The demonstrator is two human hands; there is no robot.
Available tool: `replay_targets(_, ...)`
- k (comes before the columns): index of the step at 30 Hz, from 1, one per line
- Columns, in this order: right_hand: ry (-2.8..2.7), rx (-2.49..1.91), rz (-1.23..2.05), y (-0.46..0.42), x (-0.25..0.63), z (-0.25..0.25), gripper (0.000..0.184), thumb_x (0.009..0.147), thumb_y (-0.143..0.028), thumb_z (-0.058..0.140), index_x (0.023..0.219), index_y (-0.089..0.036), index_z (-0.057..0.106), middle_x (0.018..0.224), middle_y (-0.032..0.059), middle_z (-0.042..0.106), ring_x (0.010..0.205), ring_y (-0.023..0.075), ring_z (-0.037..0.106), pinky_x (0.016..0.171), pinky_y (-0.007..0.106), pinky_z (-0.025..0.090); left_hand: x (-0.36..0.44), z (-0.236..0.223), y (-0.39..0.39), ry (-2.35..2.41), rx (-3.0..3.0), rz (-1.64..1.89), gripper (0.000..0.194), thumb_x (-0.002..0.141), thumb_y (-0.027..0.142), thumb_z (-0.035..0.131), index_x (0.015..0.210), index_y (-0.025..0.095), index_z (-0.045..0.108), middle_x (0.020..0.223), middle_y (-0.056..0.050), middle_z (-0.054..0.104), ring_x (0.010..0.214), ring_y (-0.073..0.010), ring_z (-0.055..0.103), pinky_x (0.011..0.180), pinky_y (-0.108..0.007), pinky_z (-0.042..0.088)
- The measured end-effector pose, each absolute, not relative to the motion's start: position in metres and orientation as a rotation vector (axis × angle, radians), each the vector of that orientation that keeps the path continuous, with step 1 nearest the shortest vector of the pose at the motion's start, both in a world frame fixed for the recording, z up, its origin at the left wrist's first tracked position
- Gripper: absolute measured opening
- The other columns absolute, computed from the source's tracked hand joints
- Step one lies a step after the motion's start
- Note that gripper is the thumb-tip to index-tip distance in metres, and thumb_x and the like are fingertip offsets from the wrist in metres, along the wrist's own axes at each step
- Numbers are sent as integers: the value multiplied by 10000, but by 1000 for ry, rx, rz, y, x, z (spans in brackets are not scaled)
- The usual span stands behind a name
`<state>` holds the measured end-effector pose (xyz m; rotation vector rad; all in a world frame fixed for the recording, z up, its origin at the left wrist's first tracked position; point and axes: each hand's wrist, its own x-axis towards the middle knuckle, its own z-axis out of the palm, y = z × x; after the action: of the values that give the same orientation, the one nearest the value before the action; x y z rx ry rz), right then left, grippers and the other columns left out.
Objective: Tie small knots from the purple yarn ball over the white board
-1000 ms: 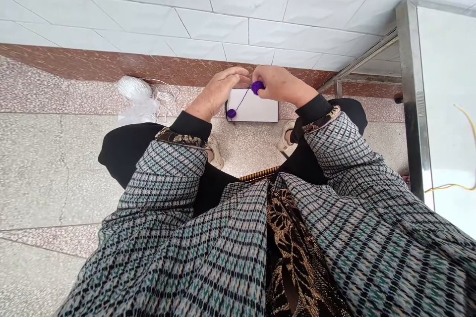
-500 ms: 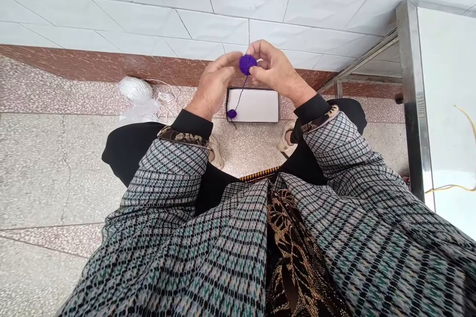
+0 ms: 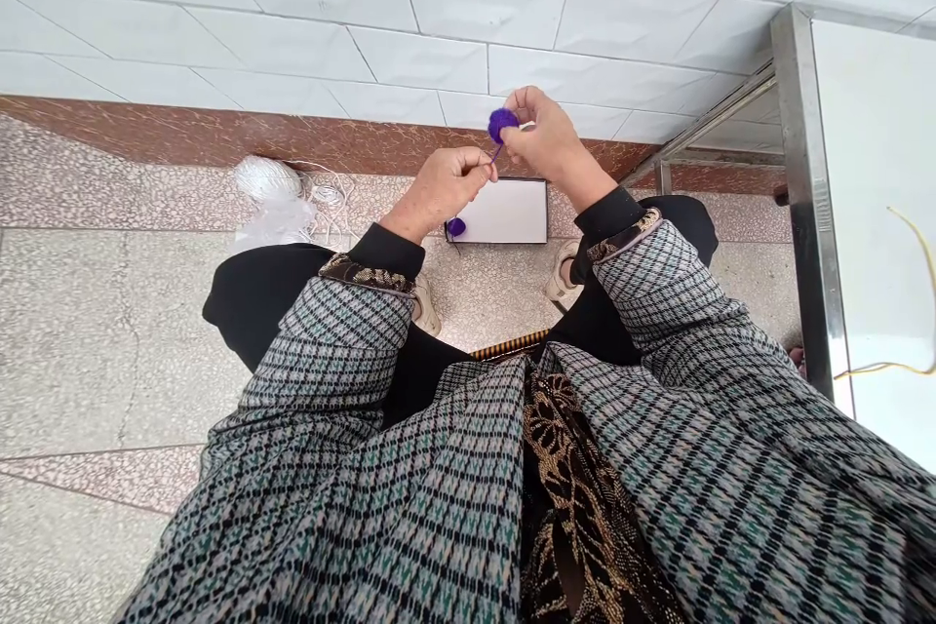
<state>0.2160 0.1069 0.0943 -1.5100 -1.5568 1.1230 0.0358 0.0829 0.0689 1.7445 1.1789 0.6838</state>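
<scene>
Between the fingers and thumb of my right hand (image 3: 541, 132) is a small round ball of purple yarn (image 3: 501, 125). A short purple strand (image 3: 496, 155) runs from the ball down to my left hand (image 3: 453, 185), whose thumb and forefinger pinch it. Below my hands, a shallow white box with a dark rim (image 3: 512, 214) lies on the floor. A second, smaller purple yarn ball (image 3: 456, 227) sits in its lower left corner. My left hand hides the box's upper left part.
White cord wound in a ball (image 3: 267, 178) lies on the floor at the left, with loose loops and clear plastic beside it. At the right stands a metal-framed white table (image 3: 877, 166) bearing a yellow strand (image 3: 896, 367). A tiled wall (image 3: 468, 10) rises ahead.
My left hand has come down from beside the yarn ball and closed on the strand below it. My right hand has shifted slightly right with the ball.
</scene>
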Motion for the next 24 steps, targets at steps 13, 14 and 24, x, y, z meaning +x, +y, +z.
replay_targets(13,-1337,-1120,1993,95,227,111,250,845,-82,821,934,-182,610,792,-34,657,633,79,585,651,196,555,21,68,93,1195,1767,669,134,862,249,599,744,215,654,622,13,551,655,-171,542,709,-301,467)
replay_targets(14,-1290,-1122,1970,96,226,110,258,847,-104,832,931,-187,603,779,-33,654,643,83,591,649,191,558,22,65,93,1177,1754,659,135,866,244,594,754,211,662,614,16,546,635,-168,536,690,-300,456)
replay_targets(24,-1567,-1505,1406,109,225,78,288,791,-23,752,910,-216,574,770,-29,607,733,142,603,656,227,523,27,77,79,1029,1887,495,155,825,183,577,697,205,661,637,21,596,598,-139,504,643,-277,414)
